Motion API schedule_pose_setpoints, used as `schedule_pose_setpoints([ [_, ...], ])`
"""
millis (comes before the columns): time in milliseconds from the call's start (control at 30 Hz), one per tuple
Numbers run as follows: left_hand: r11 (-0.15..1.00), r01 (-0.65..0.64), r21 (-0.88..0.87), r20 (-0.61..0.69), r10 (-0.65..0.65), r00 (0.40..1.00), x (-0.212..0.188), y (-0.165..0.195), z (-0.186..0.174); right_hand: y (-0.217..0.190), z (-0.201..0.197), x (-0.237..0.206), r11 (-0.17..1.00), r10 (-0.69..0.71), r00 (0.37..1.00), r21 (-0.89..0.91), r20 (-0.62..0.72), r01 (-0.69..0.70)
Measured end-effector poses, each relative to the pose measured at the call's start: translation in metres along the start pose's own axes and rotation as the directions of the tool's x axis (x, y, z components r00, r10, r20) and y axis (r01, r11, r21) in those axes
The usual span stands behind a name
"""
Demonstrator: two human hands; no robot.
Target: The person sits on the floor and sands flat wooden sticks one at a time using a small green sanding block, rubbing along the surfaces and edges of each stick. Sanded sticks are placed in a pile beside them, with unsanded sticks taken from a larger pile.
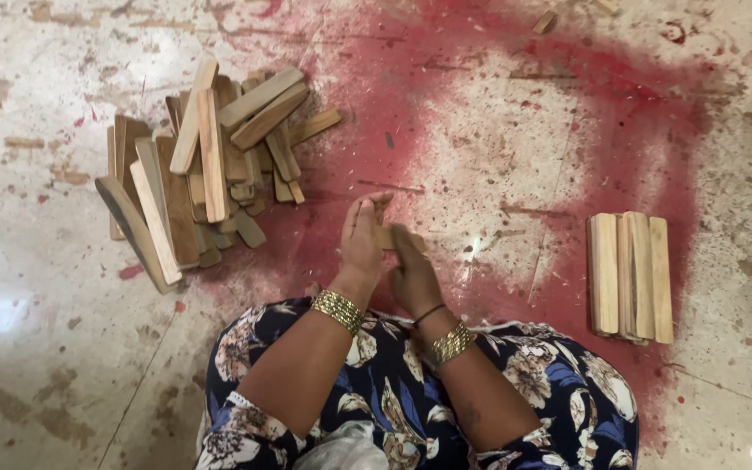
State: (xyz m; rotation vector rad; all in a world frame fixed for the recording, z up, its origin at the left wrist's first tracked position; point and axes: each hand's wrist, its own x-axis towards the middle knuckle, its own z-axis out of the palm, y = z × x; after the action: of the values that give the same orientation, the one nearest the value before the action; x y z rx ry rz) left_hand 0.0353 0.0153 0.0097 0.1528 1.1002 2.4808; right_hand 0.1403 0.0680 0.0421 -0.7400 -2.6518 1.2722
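Note:
My left hand [363, 237] and my right hand [412, 271] meet in front of my lap, both closed on a small wooden piece [386, 237] held between them just above the floor. Only a short bit of the piece shows between the fingers. Both wrists wear gold bangles. A loose heap of wooden slats [206, 161] lies on the floor to the upper left of my hands. A neat row of slats [630, 274] lies flat side by side to the right.
The pale floor carries a wide red paint stain [515, 70] around and beyond my hands. A small wood scrap [544, 22] lies at the far top. My dark floral-patterned clothing [393, 392] fills the bottom centre.

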Motion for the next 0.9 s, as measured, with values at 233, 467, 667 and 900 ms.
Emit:
schedule_pose_setpoints([
  [233,0.999,0.043,0.008,-0.111,-0.042,0.993,0.002,0.011,-0.007,-0.005,-0.003,-0.002,0.994,-0.092,0.987,0.04,-0.133,0.098],
  [467,0.999,0.043,-0.028,-0.041,-0.044,0.998,0.008,0.002,-0.007,-0.009,-0.013,-0.005,0.951,0.243,0.968,-0.212,0.064,-0.224],
  [667,0.999,0.007,0.046,-0.005,-0.006,1.0,0.005,0.008,-0.011,-0.017,-0.006,-0.011,0.963,-0.267,0.952,-0.008,-0.153,0.268],
  [900,0.999,0.021,0.031,-0.008,-0.021,1.0,0.005,0.012,-0.003,-0.015,-0.019,-0.004,0.924,0.3,0.953,-0.258,0.036,-0.281],
])
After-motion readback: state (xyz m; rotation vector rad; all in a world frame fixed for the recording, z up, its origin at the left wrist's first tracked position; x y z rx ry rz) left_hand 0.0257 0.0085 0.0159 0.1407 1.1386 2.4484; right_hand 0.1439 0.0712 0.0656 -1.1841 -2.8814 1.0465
